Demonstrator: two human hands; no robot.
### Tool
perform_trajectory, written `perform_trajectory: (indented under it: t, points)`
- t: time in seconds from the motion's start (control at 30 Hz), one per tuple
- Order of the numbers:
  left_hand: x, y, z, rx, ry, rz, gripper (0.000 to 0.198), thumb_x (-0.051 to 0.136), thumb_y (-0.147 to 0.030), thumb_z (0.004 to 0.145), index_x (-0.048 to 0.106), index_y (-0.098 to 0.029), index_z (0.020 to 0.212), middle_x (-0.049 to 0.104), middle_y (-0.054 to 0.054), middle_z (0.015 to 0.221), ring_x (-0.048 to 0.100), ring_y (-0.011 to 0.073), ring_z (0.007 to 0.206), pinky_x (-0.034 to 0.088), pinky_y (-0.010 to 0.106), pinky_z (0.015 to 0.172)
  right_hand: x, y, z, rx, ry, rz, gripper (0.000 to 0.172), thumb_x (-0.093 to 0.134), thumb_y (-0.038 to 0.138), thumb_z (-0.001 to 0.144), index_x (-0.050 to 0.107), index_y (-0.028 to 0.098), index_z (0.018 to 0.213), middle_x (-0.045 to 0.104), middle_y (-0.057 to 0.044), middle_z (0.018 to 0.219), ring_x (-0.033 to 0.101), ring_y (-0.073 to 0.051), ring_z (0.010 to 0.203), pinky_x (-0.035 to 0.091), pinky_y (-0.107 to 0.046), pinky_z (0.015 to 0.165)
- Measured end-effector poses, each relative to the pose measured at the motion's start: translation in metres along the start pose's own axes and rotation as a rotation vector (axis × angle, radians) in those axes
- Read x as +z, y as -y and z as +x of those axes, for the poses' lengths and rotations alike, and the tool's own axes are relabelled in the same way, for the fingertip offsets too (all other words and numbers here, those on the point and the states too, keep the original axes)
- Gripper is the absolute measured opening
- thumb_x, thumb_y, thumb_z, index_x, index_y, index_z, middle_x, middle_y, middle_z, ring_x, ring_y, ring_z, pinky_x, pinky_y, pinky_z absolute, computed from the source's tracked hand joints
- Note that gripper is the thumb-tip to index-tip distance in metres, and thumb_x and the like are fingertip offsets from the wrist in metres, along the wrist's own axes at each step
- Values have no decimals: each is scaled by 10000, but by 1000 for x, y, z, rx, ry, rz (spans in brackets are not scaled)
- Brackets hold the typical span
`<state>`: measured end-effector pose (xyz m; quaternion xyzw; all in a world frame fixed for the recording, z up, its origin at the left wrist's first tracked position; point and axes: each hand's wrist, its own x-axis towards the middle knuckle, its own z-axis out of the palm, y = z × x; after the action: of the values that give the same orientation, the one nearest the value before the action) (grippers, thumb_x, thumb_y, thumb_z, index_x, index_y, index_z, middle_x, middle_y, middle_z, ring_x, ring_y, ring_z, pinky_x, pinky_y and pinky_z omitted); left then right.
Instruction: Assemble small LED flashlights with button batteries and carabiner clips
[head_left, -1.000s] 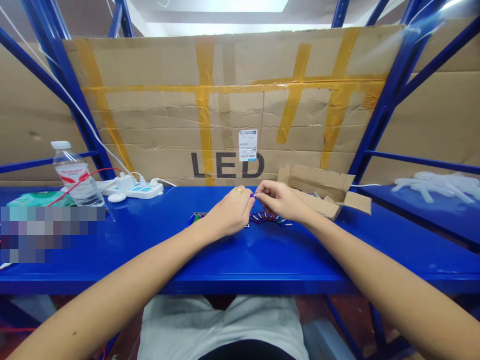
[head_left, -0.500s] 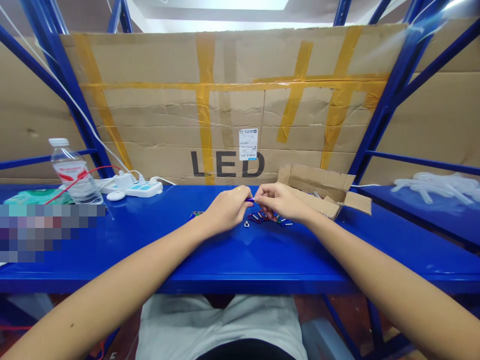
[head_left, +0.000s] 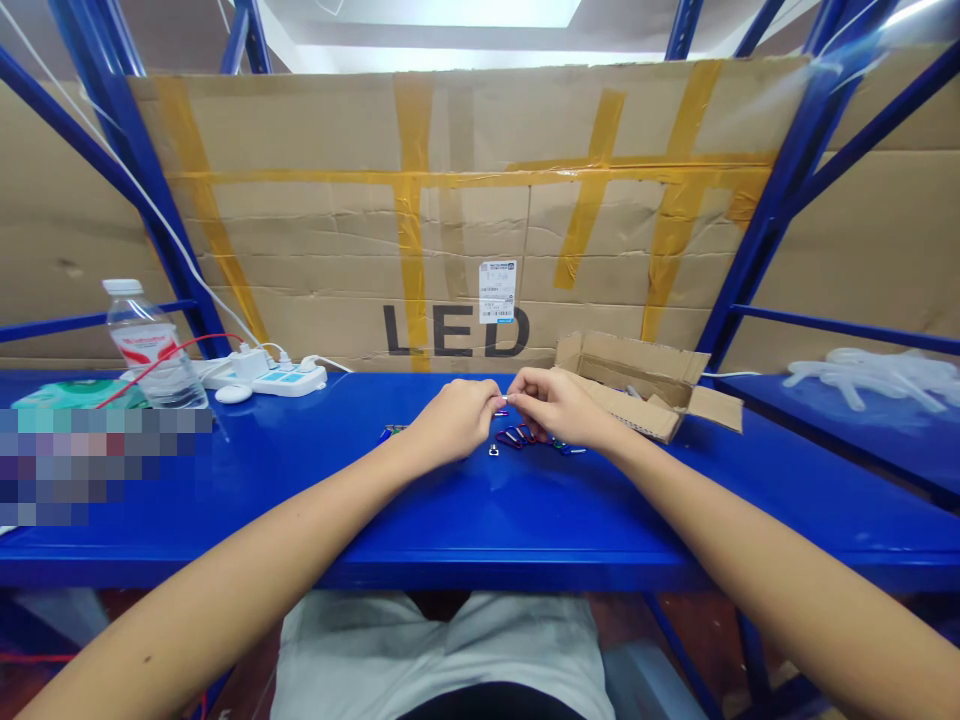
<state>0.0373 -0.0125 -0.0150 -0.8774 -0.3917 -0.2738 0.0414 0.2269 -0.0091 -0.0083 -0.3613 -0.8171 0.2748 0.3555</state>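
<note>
purple piece (head_left: 501, 413) now lower, silver bit (head_left: 505, 398) above it

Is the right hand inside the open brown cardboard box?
No, the right hand is to the left of the open brown cardboard box, close to the left hand above the glossy blue table.

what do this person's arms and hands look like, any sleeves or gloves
The ungloved left hand and ungloved right hand both show uncovered fingers and wrists. No sleeve shows on the bare left forearm or the bare right forearm, and neither wears a watch or bracelet. The left forearm has one small spot.
</note>
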Motion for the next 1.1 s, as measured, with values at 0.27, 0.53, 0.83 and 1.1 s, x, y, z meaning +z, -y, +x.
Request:
perform_trajectory:
  t: [0.27, 0.53, 0.83, 1.1]
  points:
    - [3, 4, -5, 159, -72, 118, 225, 403, -220, 976, 610, -136, 950, 695, 110, 924, 654, 232, 864, 478, 343, 759, 0, 5, -1, 165, 47, 342, 205, 615, 271, 835, 487, 194, 694, 456, 69, 459, 454, -85, 361, 382, -212, 347]
    - [1, 4, -3, 135, -98, 86, 194, 425, -236, 974, 571, -161, 871, 659, 69, 824, 624, 201, 772, 450, 309, 685, 1, 2, 0, 18, -34, 85, 140, 562, 273, 885, 516, 194, 779, 507, 63, 447, 487, -97, 372, 372, -205, 376]
    - [2, 2, -6, 259, -110, 173, 199, 384, -200, 975, 549, -144, 880, 643, 96, 828, 609, 214, 778, 452, 326, 696, -2, 1, -1, 36, 65, 184, 217, 596, 366, 865, 491, 200, 774, 532, 59, 459, 476, -97, 355, 373, -216, 368]
    - [-4, 5, 0, 48, -138, -101, 128, 449, -215, 947, 552, -166, 891, 642, 58, 825, 586, 188, 755, 425, 311, 681, -2, -6, 9, 37, -56, 108, 242, 603, 388, 867, 558, 176, 974, 548, 51, 565, 502, -106, 425, 393, -237, 406]
